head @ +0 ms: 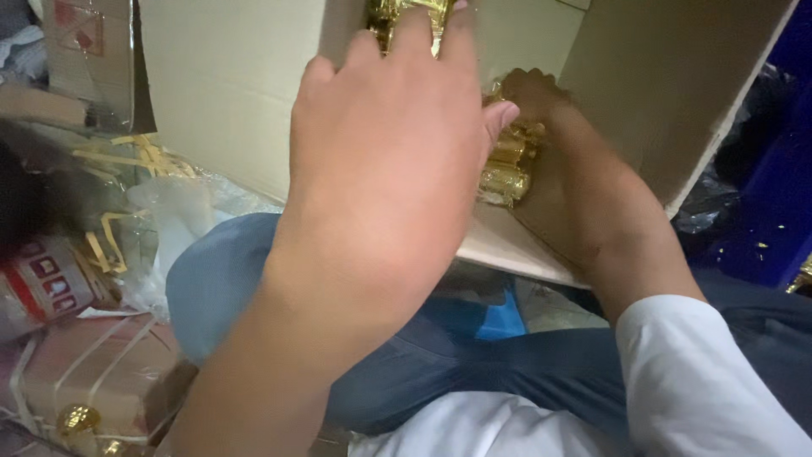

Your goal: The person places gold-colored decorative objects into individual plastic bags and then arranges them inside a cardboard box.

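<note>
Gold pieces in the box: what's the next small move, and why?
Probably ease the left hand aside. It covers the gold pieces that the right hand reaches inside the cardboard box, so the grip there cannot be checked.

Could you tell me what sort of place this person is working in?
Probably a packing or storage area: an open cardboard box holding gold foil-wrapped items, loose yellow strapping, and a strapped carton on the cluttered floor.

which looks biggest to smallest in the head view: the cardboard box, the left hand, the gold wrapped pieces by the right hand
1. cardboard box, which fills most of the upper frame.
2. left hand, though it is close to the camera, which inflates it.
3. gold wrapped pieces, a small cluster partly hidden beside the right hand.
</note>
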